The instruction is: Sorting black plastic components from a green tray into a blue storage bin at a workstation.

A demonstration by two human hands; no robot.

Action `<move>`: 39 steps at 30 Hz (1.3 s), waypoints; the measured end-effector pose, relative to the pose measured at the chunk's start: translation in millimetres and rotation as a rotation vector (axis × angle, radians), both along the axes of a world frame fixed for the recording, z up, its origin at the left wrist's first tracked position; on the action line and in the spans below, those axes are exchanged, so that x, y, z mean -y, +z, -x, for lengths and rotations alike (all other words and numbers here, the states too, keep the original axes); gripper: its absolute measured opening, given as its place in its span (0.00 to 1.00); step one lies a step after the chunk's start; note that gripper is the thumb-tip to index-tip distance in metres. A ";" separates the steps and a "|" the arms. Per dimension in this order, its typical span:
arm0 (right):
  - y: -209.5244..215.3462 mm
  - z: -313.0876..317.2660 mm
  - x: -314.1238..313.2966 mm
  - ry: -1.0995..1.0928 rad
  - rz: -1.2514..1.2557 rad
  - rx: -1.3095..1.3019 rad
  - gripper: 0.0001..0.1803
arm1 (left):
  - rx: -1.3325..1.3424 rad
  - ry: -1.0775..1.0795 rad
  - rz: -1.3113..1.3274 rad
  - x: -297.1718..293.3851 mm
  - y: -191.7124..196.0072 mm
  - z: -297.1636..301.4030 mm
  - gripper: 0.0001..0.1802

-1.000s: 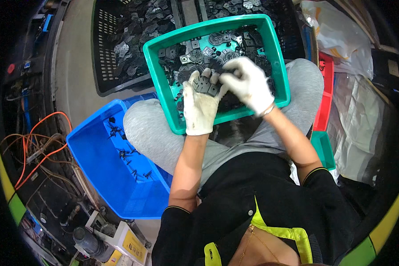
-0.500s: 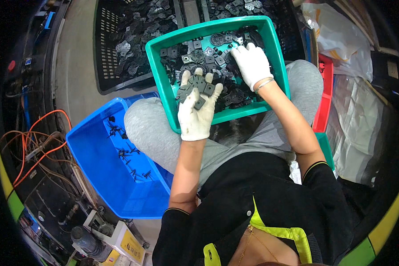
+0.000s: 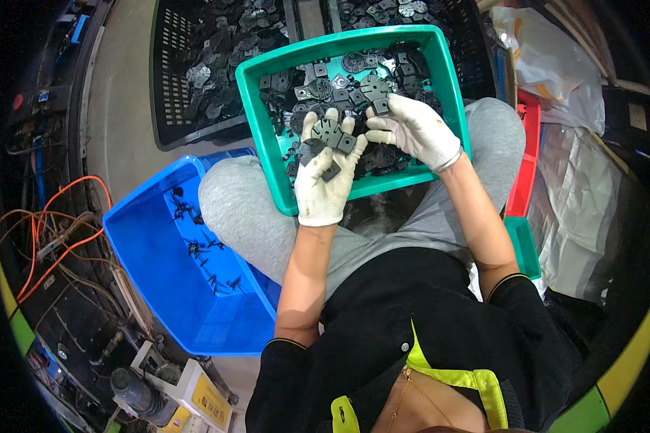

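Note:
My left hand (image 3: 323, 189), in a white glove, is closed round a few flat dark plastic pieces. One piece (image 3: 328, 133) has a round slotted end and a square tab with a hole. My gloved right hand (image 3: 426, 136) pinches a similar dark plastic piece (image 3: 374, 88) at its square end, a little to the right of the left hand. Both hands are over a green tub (image 3: 347, 45) resting across my lap. Many loose dark pieces (image 3: 383, 159) lie in it, partly hidden by my hands.
Black crates (image 3: 165, 79) heaped with similar pieces stand beyond the tub. At my left is a blue bin (image 3: 152, 249) with small black parts (image 3: 195, 249). A red bin (image 3: 529, 159) and plastic sheeting (image 3: 574, 195) lie at right. Orange tubing (image 3: 65, 270) hangs beside machinery at far left.
My right hand has come up out of the heap and nearer my left hand, now with a dark plastic piece in its fingers. My left hand keeps its pieces, having shifted slightly.

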State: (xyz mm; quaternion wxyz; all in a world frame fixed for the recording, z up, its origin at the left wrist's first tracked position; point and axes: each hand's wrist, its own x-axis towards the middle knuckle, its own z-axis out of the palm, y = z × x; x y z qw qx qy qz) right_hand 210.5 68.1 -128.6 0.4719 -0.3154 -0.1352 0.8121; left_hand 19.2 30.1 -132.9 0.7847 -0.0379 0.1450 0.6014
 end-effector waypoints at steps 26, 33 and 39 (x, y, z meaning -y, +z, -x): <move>0.8 -30.1 1.7 0.253 -0.702 2.294 0.21 | -0.053 -0.029 -0.007 1.0 3.6 -1.3 0.29; 29.4 -8.4 3.6 -0.205 -0.239 0.904 0.17 | -0.031 -0.028 0.019 1.5 -2.6 -1.1 0.31; 25.7 9.2 17.4 -0.208 0.000 0.564 0.15 | -0.013 -0.023 0.025 1.4 -0.9 -3.2 0.31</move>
